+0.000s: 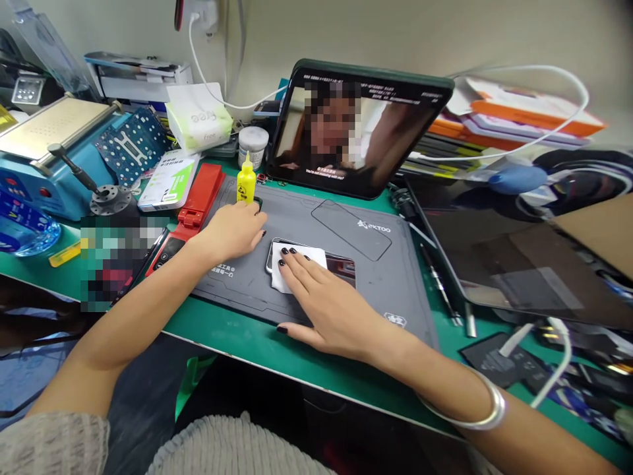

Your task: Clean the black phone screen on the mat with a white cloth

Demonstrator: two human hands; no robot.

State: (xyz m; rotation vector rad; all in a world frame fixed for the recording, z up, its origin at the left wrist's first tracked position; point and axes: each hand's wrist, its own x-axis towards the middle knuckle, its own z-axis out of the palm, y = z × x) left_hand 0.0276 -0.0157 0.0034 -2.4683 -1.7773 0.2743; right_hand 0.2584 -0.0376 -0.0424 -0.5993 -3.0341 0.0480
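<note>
Right hand point(324, 303): open flat, fingers spread, pressing white cloth point(297, 267) on phone point(342, 269). Left hand point(232, 231): loosely curled, holding nothing visible, on gray mat point(306, 214), beside yellow bottle point(246, 181).

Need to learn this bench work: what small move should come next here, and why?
Probably slide the white cloth under the right hand across the phone, since the cloth lies flat on it but leaves one end of the phone uncovered.
</note>
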